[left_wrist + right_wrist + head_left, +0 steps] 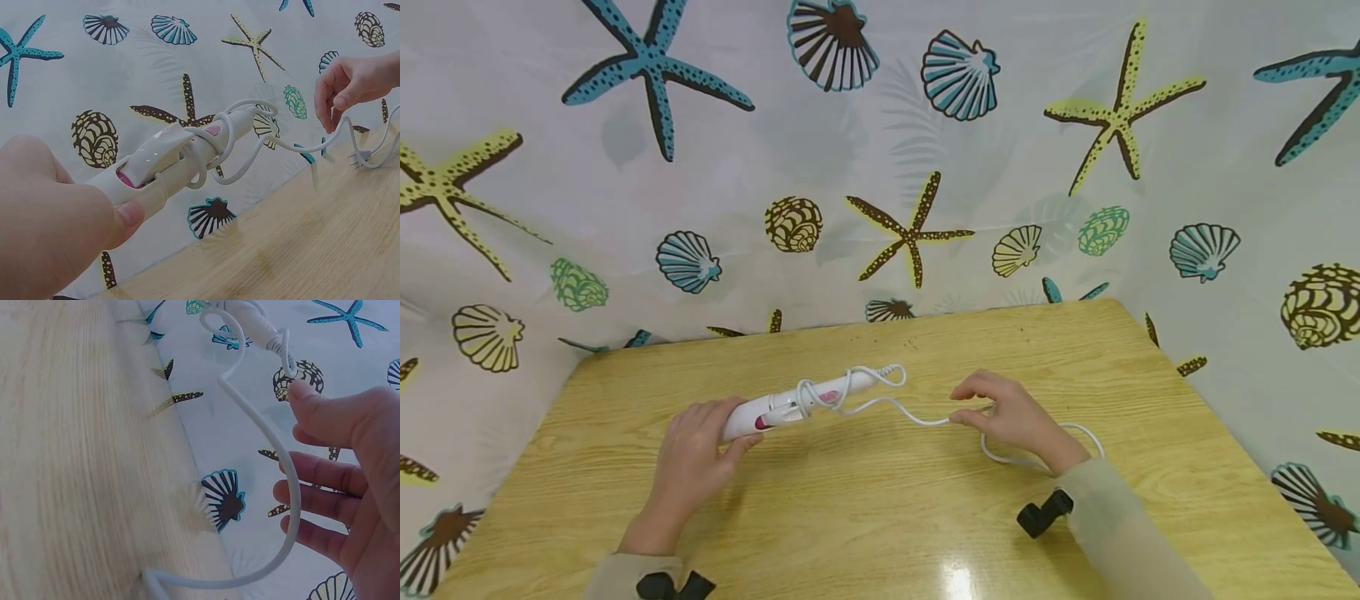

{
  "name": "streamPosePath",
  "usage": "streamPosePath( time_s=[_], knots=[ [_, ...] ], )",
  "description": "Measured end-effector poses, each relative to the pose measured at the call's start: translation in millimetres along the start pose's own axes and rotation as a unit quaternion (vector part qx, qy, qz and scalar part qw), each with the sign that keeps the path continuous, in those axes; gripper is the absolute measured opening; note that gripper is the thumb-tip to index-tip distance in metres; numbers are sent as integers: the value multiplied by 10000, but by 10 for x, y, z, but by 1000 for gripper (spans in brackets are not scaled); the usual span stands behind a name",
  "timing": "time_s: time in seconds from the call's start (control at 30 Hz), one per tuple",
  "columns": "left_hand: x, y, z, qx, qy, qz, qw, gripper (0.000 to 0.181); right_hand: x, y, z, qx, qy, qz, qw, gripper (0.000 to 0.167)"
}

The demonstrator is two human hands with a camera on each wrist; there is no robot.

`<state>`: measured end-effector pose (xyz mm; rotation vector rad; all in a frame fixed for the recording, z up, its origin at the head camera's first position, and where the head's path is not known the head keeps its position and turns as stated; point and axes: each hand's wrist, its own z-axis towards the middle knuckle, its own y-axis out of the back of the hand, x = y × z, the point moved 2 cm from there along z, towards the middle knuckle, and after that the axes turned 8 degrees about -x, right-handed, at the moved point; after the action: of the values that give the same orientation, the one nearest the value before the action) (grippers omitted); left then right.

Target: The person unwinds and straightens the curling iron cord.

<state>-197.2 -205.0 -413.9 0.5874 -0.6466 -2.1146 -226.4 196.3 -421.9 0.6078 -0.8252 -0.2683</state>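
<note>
A white wand-shaped appliance [786, 406] with pink parts and a clamp is held up at its thick end by my left hand [696, 458]; the left wrist view shows the thumb [130, 215] against its barrel. White cord [225, 144] loops loosely around the handle end. From there the cord runs right, past my right hand [1011, 417]. In the right wrist view the fingers of my right hand [350, 481] are spread and slightly bent, with the cord [290, 487] passing in front of the fingertips; whether they touch it I cannot tell.
The wooden table [865, 517] reaches back to a hanging cloth [842, 150] printed with shells and starfish. The cord's plug [360, 157] lies on the table at the right, near a loop of cord [1086, 432]. Black straps [1045, 512] are on the wrists.
</note>
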Motion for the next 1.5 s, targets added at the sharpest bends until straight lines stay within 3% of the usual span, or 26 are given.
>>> streamPosePath(
  time_s=[0.1, 0.2, 0.33, 0.43, 0.87, 1.07, 1.33, 1.5],
  knots=[
    [3, 1, 0, 19, 14, 12, 10000, 51, 102, -35, 51, -72, 115, -78, 9999, 20],
    [-2, 5, 6, 32, 35, 19, 10000, 51, 204, -102, 88, -170, 315, -476, 9982, 18],
    [-6, 8, 14, 52, 73, 26, 10000, 51, 300, -216, 119, -280, 729, -1136, 9904, 17],
    [-7, 7, 16, 49, 81, 35, 9999, 51, 345, -288, 134, -261, 851, -1352, 9868, 19],
    [34, -7, -2, -47, -9, 0, 10000, 52, 403, -500, 151, 191, 849, -1792, 9800, 20],
    [68, -36, -27, -63, 8, 11, 10000, 51, 405, -562, 145, 344, 576, -1952, 9785, 21],
    [85, -80, -48, -142, -238, -24, 9996, 51, 365, -615, 106, 490, 227, -2285, 9721, 19],
    [99, -97, -66, -135, -182, 1, 9997, 50, 350, -623, 110, 531, 78, -2375, 9699, 21]
  ],
)
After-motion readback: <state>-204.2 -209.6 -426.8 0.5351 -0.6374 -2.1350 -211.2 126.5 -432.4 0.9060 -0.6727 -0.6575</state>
